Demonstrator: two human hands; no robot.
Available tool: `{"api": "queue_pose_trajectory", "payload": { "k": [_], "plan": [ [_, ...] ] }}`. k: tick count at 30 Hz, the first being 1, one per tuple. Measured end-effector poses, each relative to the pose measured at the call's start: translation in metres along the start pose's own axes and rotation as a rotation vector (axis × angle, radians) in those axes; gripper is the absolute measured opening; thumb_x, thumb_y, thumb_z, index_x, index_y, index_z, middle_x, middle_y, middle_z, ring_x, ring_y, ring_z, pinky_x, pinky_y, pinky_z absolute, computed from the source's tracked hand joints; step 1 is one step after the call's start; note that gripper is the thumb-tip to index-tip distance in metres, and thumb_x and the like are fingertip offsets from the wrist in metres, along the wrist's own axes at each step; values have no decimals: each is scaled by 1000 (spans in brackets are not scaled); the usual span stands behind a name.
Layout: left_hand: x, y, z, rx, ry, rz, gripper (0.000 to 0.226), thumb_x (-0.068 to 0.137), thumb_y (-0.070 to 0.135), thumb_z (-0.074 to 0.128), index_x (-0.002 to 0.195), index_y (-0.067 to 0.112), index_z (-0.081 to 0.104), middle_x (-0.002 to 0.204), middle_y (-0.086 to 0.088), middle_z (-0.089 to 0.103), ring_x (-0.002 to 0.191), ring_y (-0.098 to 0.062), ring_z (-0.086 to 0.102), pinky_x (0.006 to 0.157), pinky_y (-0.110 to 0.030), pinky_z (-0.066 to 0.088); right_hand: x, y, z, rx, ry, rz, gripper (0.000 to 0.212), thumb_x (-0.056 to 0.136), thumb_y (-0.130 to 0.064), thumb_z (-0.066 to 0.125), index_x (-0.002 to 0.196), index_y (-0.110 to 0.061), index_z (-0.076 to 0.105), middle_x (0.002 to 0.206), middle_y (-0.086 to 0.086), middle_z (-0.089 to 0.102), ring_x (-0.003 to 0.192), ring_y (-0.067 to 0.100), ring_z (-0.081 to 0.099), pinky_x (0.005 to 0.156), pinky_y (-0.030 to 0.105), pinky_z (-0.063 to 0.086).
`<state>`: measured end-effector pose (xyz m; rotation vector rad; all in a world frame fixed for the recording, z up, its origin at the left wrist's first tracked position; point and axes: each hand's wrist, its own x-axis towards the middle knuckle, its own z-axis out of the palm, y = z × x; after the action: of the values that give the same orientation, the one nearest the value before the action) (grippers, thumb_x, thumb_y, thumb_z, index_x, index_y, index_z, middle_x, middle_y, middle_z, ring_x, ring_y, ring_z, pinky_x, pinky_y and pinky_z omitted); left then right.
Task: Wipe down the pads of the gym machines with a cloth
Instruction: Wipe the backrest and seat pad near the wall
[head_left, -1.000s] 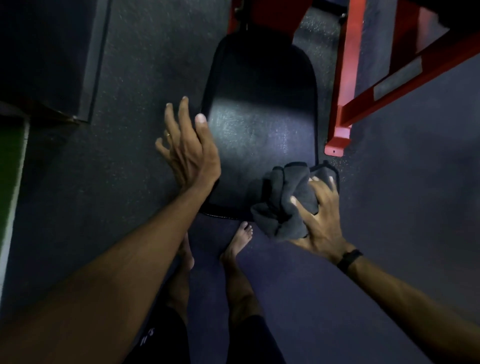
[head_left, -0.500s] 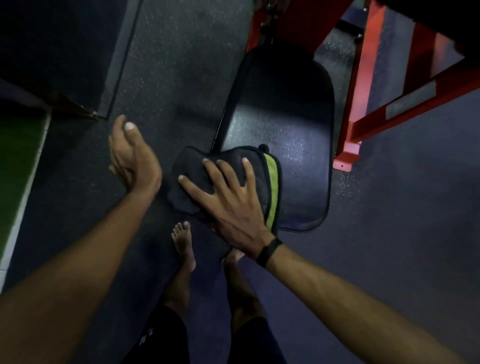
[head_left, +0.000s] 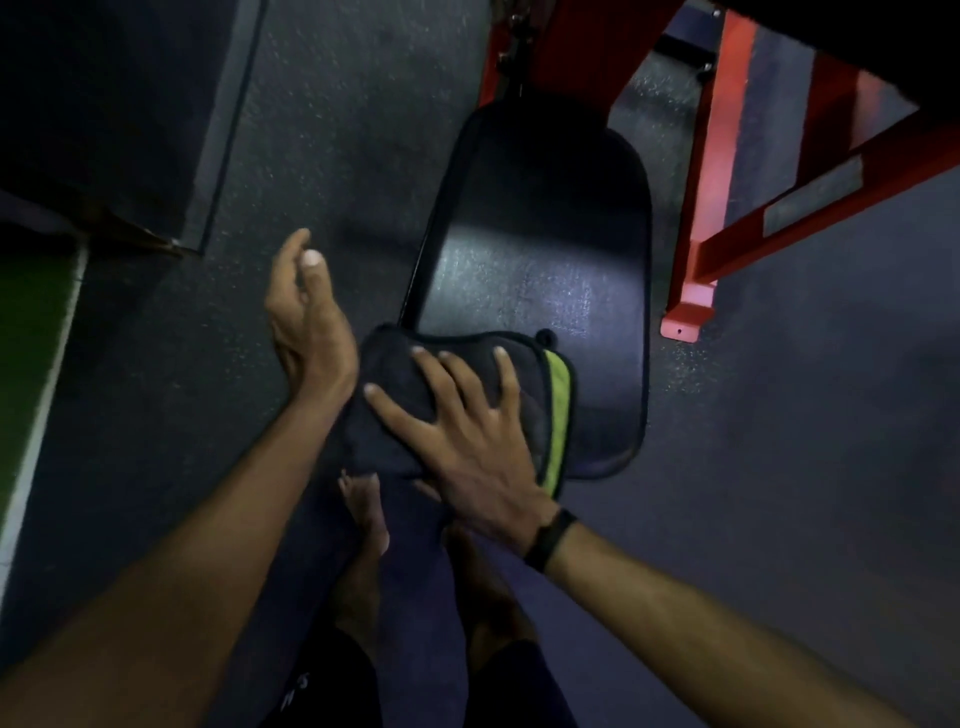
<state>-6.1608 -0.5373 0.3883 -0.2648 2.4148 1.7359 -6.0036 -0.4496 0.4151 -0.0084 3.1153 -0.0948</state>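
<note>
A black padded seat (head_left: 540, 249) of a red-framed gym machine lies below me, lit across its middle. A dark grey cloth (head_left: 467, 358) with a yellow-green edge stripe is spread over the pad's near left corner. My right hand (head_left: 467, 436) presses flat on the cloth with fingers spread and straight. My left hand (head_left: 306, 317) hovers just left of the cloth beside the pad's edge, fingers relaxed and holding nothing.
The machine's red steel frame (head_left: 696, 270) stands right of the pad, its foot plate on the dark rubber floor. My bare feet (head_left: 369, 509) stand just before the pad. A dark cabinet (head_left: 104, 104) and a green floor strip (head_left: 31, 332) lie at the left.
One second ago my right hand held the bunched cloth at the pad's right corner. Since then it spread the cloth on the near left corner and presses it; my left hand moved off the pad.
</note>
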Motion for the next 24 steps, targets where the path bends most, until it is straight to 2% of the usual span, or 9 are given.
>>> {"api": "queue_pose_trajectory", "payload": {
  "k": [2, 4, 6, 9, 12, 14, 17, 21, 24],
  "plan": [
    [13, 5, -4, -35, 47, -29, 50, 103, 34, 37, 141, 6, 53, 139, -16, 57, 122, -25, 58, 89, -35, 55, 28, -6, -5, 81, -53, 100, 72, 83, -66, 58, 146, -34, 48, 152, 15, 41, 137, 34, 38, 112, 71, 15],
    [21, 11, 2, -38, 90, -46, 52, 101, 36, 37, 141, 7, 54, 138, -17, 57, 121, -26, 59, 90, -38, 55, 56, 4, -12, 151, -44, 152, 70, 77, -67, 63, 138, -34, 55, 147, 12, 43, 135, 32, 37, 111, 70, 16],
    [17, 17, 16, -47, 129, -29, 58, 99, 44, 37, 142, 9, 53, 140, -14, 57, 123, -23, 58, 97, -41, 52, 93, 33, -12, 139, -44, 211, 62, 79, -68, 57, 134, -38, 57, 146, 7, 46, 133, 29, 39, 110, 64, 21],
    [-17, 21, 42, 76, 127, 60, 60, 101, 49, 34, 149, 14, 45, 151, -11, 47, 133, -12, 48, 111, -34, 40, 166, 102, -11, 101, 9, 404, 60, 83, -64, 54, 137, -38, 56, 144, 8, 47, 131, 31, 40, 108, 57, 27],
    [-51, 24, 61, 318, 37, 27, 51, 108, 43, 27, 156, 28, 29, 164, -6, 27, 140, -20, 42, 119, -49, 24, 206, 171, -13, 87, -18, 544, 57, 89, -67, 46, 135, -34, 56, 133, 10, 54, 124, 31, 46, 101, 49, 31],
    [-54, 21, 65, 485, -17, 23, 52, 108, 45, 20, 157, 30, 25, 165, -7, 23, 135, -24, 46, 118, -48, 22, 191, 186, -11, 98, 30, 573, 57, 93, -68, 42, 133, -30, 59, 127, 10, 57, 119, 31, 49, 97, 44, 31],
    [-51, 21, 67, 622, -60, -10, 54, 108, 45, 17, 158, 26, 25, 165, -11, 22, 135, -32, 45, 117, -50, 22, 107, 157, -15, 132, 134, 545, 52, 93, -58, 49, 136, -29, 58, 131, 10, 55, 119, 30, 51, 98, 46, 36],
    [-49, 25, 72, 754, -77, 3, 58, 106, 48, 15, 155, 21, 32, 162, -16, 27, 126, -36, 54, 113, -52, 25, -10, 99, -25, 228, 54, 580, 59, 86, -49, 57, 142, -31, 50, 137, 14, 50, 120, 33, 48, 98, 54, 33],
    [-46, 25, 73, 799, -88, 3, 61, 105, 51, 13, 155, 22, 30, 164, -16, 23, 121, -35, 58, 113, -53, 26, 17, 129, -14, 161, 34, 655, 60, 85, -47, 50, 142, -28, 47, 135, 19, 49, 119, 35, 46, 95, 53, 32]
  ]
}}
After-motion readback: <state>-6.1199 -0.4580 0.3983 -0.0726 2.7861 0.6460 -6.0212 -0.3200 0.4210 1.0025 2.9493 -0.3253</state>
